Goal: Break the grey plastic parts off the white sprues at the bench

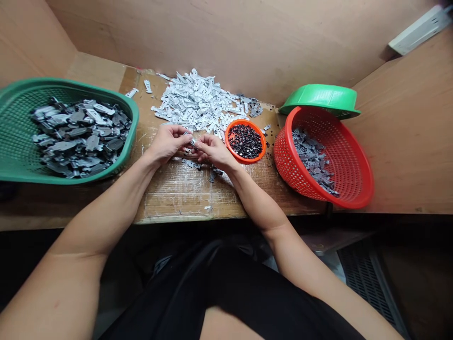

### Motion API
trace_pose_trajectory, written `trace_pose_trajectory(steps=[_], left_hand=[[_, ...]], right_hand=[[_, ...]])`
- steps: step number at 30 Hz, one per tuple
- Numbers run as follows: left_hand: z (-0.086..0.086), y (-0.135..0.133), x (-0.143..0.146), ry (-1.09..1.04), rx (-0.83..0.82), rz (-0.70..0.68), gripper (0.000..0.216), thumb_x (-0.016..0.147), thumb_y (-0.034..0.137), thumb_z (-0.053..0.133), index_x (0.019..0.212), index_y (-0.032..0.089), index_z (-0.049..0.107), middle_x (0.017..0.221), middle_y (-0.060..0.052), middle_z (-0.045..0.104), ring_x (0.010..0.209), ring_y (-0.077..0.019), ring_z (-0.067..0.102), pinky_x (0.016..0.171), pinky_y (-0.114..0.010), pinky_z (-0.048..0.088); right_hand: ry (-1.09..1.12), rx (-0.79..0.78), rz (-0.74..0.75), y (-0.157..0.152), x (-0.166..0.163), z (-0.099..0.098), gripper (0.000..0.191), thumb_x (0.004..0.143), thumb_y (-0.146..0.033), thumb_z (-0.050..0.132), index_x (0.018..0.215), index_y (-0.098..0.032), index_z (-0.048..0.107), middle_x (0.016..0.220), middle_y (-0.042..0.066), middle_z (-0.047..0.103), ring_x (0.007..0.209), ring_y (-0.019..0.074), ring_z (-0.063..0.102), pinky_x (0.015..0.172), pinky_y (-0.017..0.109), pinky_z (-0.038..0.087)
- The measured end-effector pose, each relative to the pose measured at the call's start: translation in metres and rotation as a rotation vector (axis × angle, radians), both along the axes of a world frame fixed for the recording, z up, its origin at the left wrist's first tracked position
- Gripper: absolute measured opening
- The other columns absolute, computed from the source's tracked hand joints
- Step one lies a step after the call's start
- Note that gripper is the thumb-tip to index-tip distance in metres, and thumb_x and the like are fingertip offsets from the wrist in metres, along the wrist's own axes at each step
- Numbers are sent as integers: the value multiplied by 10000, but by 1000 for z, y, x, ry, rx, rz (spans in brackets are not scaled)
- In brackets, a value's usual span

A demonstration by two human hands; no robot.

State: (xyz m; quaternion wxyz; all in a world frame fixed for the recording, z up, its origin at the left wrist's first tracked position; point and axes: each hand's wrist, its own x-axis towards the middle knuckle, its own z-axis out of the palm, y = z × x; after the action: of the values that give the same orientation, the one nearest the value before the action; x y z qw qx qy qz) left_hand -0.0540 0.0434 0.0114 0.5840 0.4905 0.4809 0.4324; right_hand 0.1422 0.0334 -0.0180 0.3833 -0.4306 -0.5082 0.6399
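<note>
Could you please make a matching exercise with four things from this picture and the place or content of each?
1. Small metal part
2. Orange bowl
3. Red basket
4. Dark green basket

A. At the picture's left edge
B. Holds tiny dark pieces
C. Held by left hand and right hand
D. Beside the light green basin

Pairs: 1-C, 2-B, 3-D, 4-A

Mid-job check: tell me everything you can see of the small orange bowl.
The orange bowl is small and round, apparently plastic. It sits upright on the worktop, filled with tiny black pieces, some glinting. Pale metal-looking parts lie by its far left side; the right hand is just left of it, contact unclear.
</note>
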Motion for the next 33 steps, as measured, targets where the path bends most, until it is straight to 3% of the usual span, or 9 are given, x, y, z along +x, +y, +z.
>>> trace_pose_trajectory(steps=[5, 9, 12, 16, 20, 24, 29, 33], left_hand=[[-3, 2, 0, -4, 82, 74, 172, 856, 122, 885, 905, 181, 732, 744, -20, 746, 631, -159, 711, 586, -248, 588], [-4, 5, -5, 11, 88, 57, 209, 829, 172, 913, 953, 180, 745, 731, -14, 742, 651, -180, 733, 605, -264, 591], [-8, 4, -9, 0, 98, -24, 311, 783, 281, 978, 984, 172, 767, 748, -25, 759, 668, -182, 722, 628, -271, 594], [-12, 2, -12, -61, 159, -13, 384, 763, 409, 999, 950, 193, 744, 753, -24, 740, 671, -173, 681, 622, -260, 562], [-6, 3, -15, -31, 177, -100, 379, 720, 404, 999, 929, 195, 762, 757, -18, 728, 650, -163, 657, 615, -262, 539], [1, 0, -16, 47, 190, -186, 312, 776, 443, 961, 870, 194, 800, 756, -38, 721, 653, -172, 620, 584, -269, 491], [-2, -2, -13, 122, 280, -178, 302, 819, 468, 907, 802, 189, 794, 740, -40, 699, 666, -176, 564, 605, -283, 440], [-7, 0, -11, 132, 285, -227, 300, 854, 489, 857, 842, 200, 775, 728, -19, 672, 661, -181, 540, 625, -293, 414]], right_hand=[[114, 50, -62, 2, -4, -7, 731, 646, -657, 1096, 1017, -234, 629, 848, -24, 754, 713, 121, 678, 661, 252, 607], [121, 124, -126, 4, -5, -9, 689, 691, -636, 1067, 1039, -234, 628, 830, -33, 741, 690, 120, 663, 653, 258, 590], [81, 159, -139, 4, -7, -7, 645, 720, -615, 1045, 1043, -220, 649, 810, -41, 715, 667, 115, 643, 628, 253, 568], [41, 197, -174, 1, -11, -2, 566, 763, -587, 1007, 1025, -232, 654, 785, -61, 671, 669, 119, 612, 610, 249, 552], [24, 232, -157, -3, -11, 6, 499, 811, -579, 967, 1026, -238, 672, 793, -66, 650, 657, 122, 601, 601, 258, 549], [-17, 293, -115, -3, -6, 8, 470, 855, -598, 940, 1040, -215, 740, 768, -61, 655, 642, 121, 624, 622, 267, 565], [45, 255, -140, -2, -6, 6, 572, 764, -584, 1018, 1090, -196, 752, 767, -50, 703, 658, 137, 679, 651, 284, 611], [63, 201, -170, -4, -8, 5, 579, 722, -635, 1024, 962, -200, 727, 819, -25, 733, 658, 126, 666, 667, 296, 625]])
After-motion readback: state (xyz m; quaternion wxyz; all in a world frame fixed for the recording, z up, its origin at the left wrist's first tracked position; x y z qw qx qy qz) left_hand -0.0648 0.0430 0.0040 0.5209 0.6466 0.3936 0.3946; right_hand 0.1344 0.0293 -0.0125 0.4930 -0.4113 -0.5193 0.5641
